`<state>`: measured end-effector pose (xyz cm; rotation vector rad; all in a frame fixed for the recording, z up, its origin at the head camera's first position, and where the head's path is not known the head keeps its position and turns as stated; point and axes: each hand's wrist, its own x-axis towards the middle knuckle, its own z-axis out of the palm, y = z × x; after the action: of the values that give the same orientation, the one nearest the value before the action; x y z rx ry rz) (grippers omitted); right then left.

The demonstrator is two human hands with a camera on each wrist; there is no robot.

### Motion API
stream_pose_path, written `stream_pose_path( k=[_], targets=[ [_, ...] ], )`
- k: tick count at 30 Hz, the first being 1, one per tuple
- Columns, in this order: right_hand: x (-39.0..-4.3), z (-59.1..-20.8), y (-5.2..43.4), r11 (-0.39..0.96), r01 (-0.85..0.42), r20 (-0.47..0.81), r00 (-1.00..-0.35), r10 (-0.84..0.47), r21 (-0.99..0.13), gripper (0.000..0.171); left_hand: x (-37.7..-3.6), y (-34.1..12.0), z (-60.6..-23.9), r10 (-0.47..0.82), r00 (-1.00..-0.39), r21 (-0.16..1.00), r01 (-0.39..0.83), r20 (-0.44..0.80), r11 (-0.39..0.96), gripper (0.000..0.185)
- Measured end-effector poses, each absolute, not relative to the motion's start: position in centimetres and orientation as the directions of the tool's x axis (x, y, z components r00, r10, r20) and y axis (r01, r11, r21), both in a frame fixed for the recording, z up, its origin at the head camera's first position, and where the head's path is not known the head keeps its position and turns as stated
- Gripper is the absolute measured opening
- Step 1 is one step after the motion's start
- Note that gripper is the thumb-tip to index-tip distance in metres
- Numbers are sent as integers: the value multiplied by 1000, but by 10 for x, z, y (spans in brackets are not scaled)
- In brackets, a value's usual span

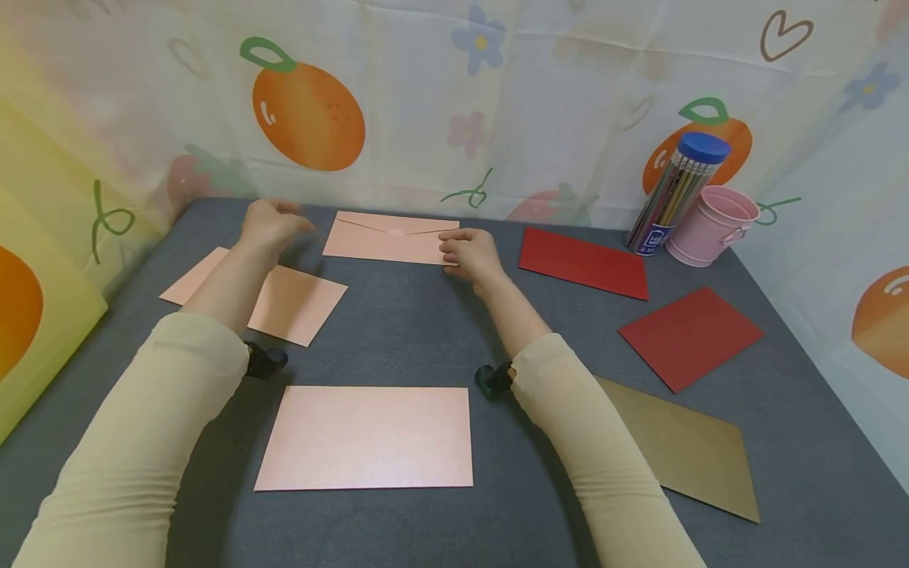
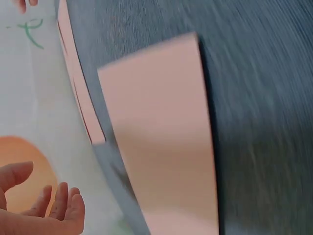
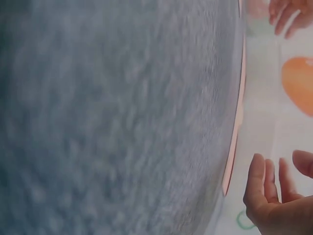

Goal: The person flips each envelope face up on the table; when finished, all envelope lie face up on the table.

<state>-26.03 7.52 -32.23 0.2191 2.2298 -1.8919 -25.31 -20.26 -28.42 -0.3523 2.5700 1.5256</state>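
Grey felt worktop (image 1: 426, 331) scattered with paper envelopes, fruit-print curtain behind.

Nearest lies a large pink envelope (image 1: 365, 436); a gold one (image 1: 685, 450) and two red ones (image 1: 690, 336) sit right. At the far edge, the flap-side pink envelope (image 1: 387, 237) has the right hand (image 1: 470, 254) resting on its corner with loosely bent fingers, while the left hand (image 1: 270, 225) hovers beside it, fingers relaxed, holding nothing.

Grey felt (image 3: 112, 117) fills the left and centre of the frame, blurred. A thin pink envelope (image 3: 238, 112) edge runs down the felt's right border, from the top to lower right. Right hand (image 3: 274, 200) sits at lower right, fingers (image 3: 257, 176) extended upward and relaxed, holding nothing. Left hand (image 3: 288, 14) shows at upper right, fingers pointing down. A printed orange (image 3: 298, 83) lies on the pale backdrop (image 3: 261, 98) between them.
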Motion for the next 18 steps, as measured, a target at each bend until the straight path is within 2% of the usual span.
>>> stream_pose_path(
  k=[7, 13, 18],
  targets=[
    [-249, -319, 58, 215, 246, -279, -950, -137, -945, 38, -251, -245, -279, -88, -973, 817, -226, -213, 530, 67],
    [-235, -317, 40, 204, 261, -313, -904, -292, -944, 45, -240, -289, -283, -37, -968, 762, -220, -250, 609, 77],
    [-222, -314, 23, 184, 312, -360, -850, -385, -932, 47, -233, -315, -293, -54, -959, 777, -259, -280, 574, 82]
  ],
)
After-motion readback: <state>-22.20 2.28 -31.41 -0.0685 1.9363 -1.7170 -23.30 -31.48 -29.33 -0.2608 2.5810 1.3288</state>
